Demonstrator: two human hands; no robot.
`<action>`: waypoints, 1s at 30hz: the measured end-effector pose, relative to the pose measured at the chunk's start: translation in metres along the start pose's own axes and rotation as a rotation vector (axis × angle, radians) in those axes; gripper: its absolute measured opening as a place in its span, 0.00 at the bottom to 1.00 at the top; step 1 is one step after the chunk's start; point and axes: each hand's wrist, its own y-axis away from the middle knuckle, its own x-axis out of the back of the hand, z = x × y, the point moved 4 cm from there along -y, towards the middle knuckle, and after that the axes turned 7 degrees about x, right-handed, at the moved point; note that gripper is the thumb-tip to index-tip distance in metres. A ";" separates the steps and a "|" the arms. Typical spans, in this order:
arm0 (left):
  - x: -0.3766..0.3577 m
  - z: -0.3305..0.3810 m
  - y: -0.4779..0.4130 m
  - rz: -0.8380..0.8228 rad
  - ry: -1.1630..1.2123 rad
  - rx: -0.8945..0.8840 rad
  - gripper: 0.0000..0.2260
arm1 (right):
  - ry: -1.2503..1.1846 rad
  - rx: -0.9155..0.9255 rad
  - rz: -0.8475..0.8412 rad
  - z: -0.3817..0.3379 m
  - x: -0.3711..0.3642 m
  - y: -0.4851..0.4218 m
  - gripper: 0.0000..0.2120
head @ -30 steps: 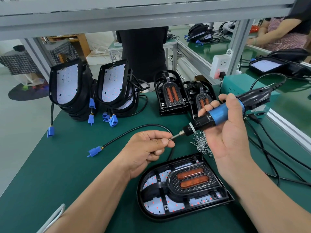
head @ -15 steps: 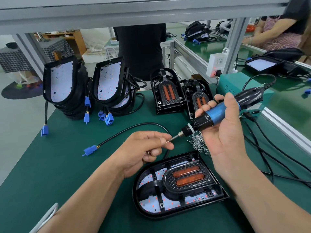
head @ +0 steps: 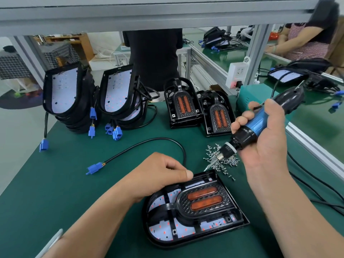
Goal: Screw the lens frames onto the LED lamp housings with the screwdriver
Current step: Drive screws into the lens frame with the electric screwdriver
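Nearest to me, close to the front edge of the bench [head: 55,183], the lamp housing [head: 160,229] lies flat, with the lens frame [head: 204,200] seated inside it. My left hand [head: 160,175] rests on the far rim of the housing. Its fingers are curled under and the thumb is against the forefinger; whether it pinches a screw there I cannot tell. My right hand [head: 264,146] is wrapped firmly around the screwdriver [head: 260,123]. The tool is tilted, and its bit [head: 209,165] hangs just above the far corner of the housing, as far as I can see not yet in any hole.

I think the tilt is the main danger. If the bit goes down at this slant, the screw may enter crooked and damage the plastic, or fall off the tip onto the LED board. The left hand presses only one edge, so the housing could turn or slide when the driver pushes.

Just beyond the housing lies the loose pile of screws [head: 221,159]; a careless move could scatter them. The black cable [head: 149,144] curves close by the left hand and could catch.

At the far edge stand two spare frames [head: 182,107] and stacked housings [head: 63,101], well apart from the work.
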 end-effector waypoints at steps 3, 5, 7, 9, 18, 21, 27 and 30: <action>0.000 0.005 0.003 -0.024 -0.094 -0.024 0.11 | 0.094 0.017 -0.063 -0.003 -0.004 0.001 0.11; -0.002 0.008 0.004 -0.031 -0.128 -0.042 0.08 | 0.123 0.021 -0.098 -0.004 -0.007 0.002 0.10; -0.003 0.010 0.006 -0.023 -0.133 -0.059 0.05 | 0.137 0.024 -0.127 -0.006 -0.009 0.002 0.09; -0.005 0.011 0.006 0.000 -0.126 -0.065 0.05 | 0.150 0.031 -0.160 -0.008 -0.012 0.003 0.09; -0.007 0.015 0.007 0.058 -0.146 -0.055 0.06 | 0.196 0.048 -0.237 -0.008 -0.018 0.007 0.09; -0.006 0.015 0.007 0.071 -0.158 -0.058 0.06 | 0.194 0.041 -0.247 -0.007 -0.018 0.007 0.09; -0.007 0.015 0.007 0.073 -0.168 -0.069 0.07 | 0.206 0.031 -0.255 -0.004 -0.022 0.010 0.14; -0.006 0.014 0.007 0.077 -0.169 -0.071 0.07 | 0.212 0.038 -0.281 -0.003 -0.022 0.011 0.12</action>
